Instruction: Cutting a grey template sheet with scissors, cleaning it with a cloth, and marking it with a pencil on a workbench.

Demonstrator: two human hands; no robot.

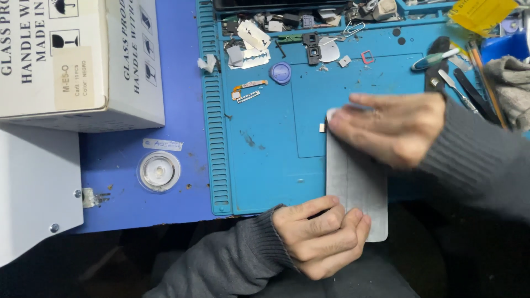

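A flat grey rectangular panel, shaped like a phone's back or screen, lies on the teal work mat, its near end over the mat's front edge. My left hand presses on the panel's near end with curled fingers. My right hand, blurred, lies flat across the panel's far end, fingertips at its top left corner. A small metal piece sits just left of that corner.
Small phone parts, a blue round cap, a razor blade and flex cables litter the mat's far side. Tweezers and a screwdriver lie at the right. A white cardboard box and a clear round dish stand on the blue table at left.
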